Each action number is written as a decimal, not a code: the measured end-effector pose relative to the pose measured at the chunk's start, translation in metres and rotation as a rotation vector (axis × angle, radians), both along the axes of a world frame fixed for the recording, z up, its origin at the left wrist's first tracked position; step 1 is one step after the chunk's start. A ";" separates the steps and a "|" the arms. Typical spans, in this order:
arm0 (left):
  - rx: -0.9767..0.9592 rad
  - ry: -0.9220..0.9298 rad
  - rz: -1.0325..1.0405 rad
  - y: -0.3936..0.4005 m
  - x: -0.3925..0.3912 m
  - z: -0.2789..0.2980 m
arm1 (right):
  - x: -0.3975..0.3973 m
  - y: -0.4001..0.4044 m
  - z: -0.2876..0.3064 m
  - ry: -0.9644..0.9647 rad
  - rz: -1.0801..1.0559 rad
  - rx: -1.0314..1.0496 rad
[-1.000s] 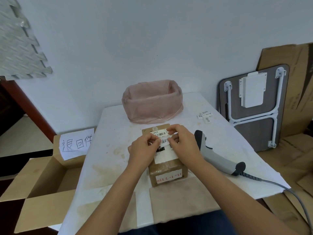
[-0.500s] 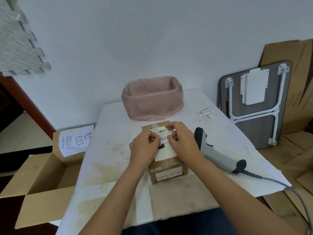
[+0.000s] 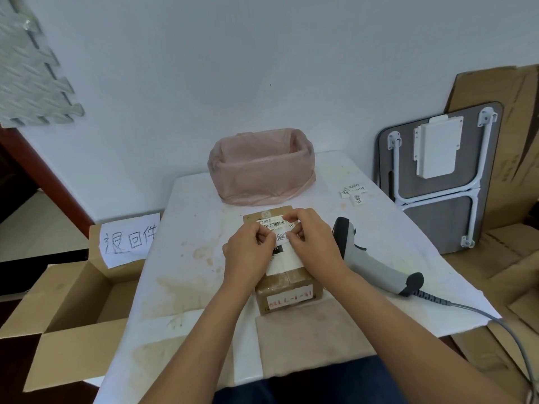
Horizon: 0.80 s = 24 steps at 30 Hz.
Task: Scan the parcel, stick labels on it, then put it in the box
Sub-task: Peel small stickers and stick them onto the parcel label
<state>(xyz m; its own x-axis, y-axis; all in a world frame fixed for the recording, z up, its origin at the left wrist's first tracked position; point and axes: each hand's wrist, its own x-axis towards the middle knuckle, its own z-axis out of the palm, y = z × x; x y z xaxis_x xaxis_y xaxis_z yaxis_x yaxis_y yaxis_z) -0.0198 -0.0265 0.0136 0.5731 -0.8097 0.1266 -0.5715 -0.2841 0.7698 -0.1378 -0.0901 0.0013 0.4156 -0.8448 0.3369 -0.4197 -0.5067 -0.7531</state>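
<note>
While the brown parcel [image 3: 287, 284] lies on the white table [image 3: 192, 258] at the centre of the frame, both hands meet over its top face. Left hand [image 3: 248, 252] and right hand [image 3: 316, 243] each pinch one end of a small handwritten label [image 3: 280, 236], thumbs and forefingers closed on it, holding it over the parcel's white shipping sticker. Just right of the parcel lies a grey barcode scanner [image 3: 376, 260]. More small labels [image 3: 354, 192] sit toward the table's upper right. An open cardboard box [image 3: 70, 304] stands at lower left, beside the table.
</note>
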 end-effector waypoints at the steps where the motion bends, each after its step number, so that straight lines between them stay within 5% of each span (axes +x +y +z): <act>1: -0.004 -0.002 0.001 0.000 0.000 -0.001 | 0.000 0.000 0.000 -0.001 0.001 0.000; 24: -0.032 -0.052 -0.006 -0.001 0.001 -0.006 | -0.003 -0.010 0.000 -0.011 -0.022 0.220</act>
<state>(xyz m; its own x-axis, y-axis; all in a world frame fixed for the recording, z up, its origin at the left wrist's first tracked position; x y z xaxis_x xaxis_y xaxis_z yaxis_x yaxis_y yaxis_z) -0.0191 -0.0275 0.0079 0.5600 -0.8083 0.1819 -0.6130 -0.2565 0.7473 -0.1410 -0.1005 0.0010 0.3939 -0.9073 0.1473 -0.4200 -0.3202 -0.8491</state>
